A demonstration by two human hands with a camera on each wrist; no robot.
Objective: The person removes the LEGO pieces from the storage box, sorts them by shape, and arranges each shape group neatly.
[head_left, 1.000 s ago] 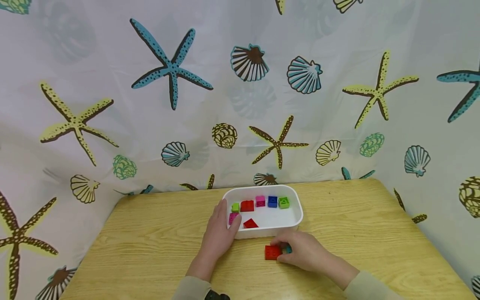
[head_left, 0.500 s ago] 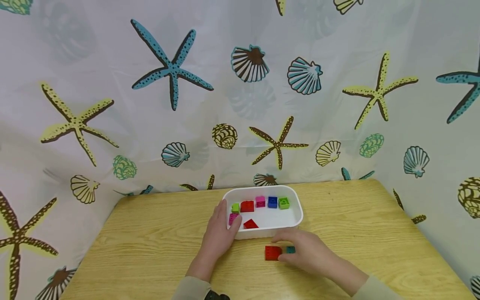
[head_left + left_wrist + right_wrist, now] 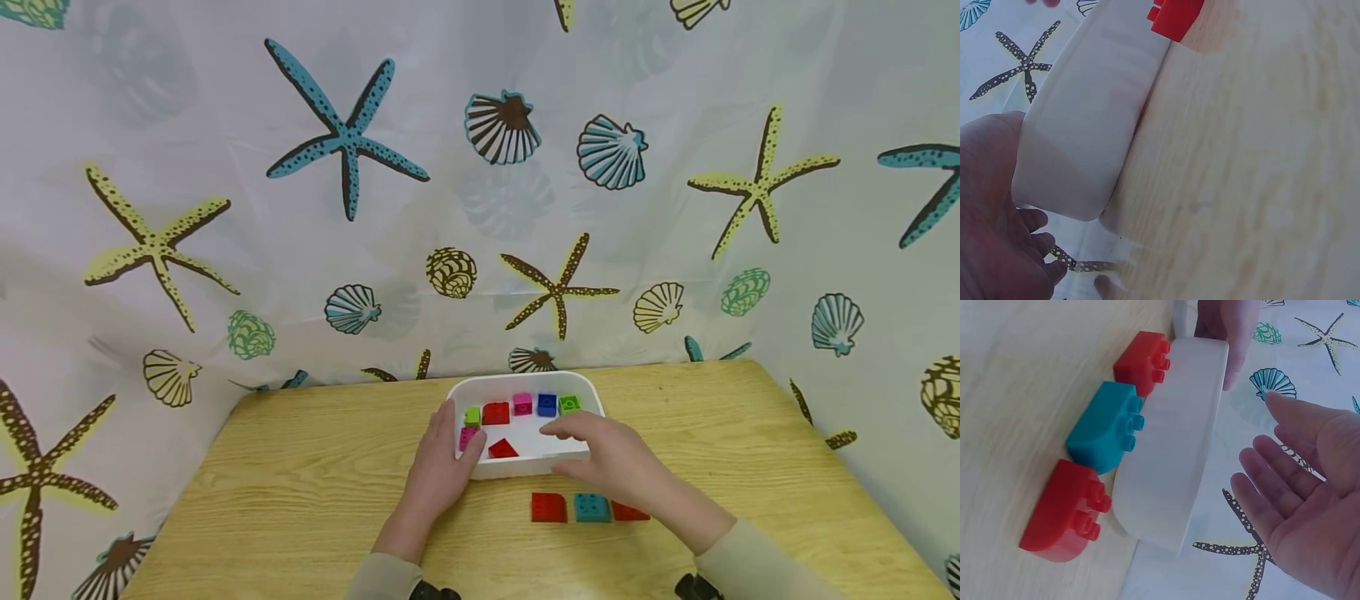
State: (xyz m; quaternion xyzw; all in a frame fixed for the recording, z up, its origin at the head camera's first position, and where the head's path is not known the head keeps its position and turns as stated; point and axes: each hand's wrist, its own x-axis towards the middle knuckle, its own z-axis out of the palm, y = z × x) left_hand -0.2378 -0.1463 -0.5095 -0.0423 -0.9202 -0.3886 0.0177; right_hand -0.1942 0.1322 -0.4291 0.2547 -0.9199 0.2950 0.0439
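Note:
In the head view, my left hand grips the left end of a white plastic tray, thumb over the rim and fingers along the outside. My right hand hovers over the tray's front right corner, holding nothing, thumb and fingers apart. On the table before the tray, a red toy building brick, a teal brick and another red brick form a row. My right forearm partly covers the last one. All three show studs and a rounded end in the right wrist view, the teal one in the middle.
Several loose bricks lie inside the tray, among them a blue one, a pink one, a green one and a red one. The wooden table meets a shell-and-starfish curtain behind the tray.
My right hand has let go of the teal brick beside the red one and moved up and away over the tray. The second red brick has come into view. My left hand stays put.

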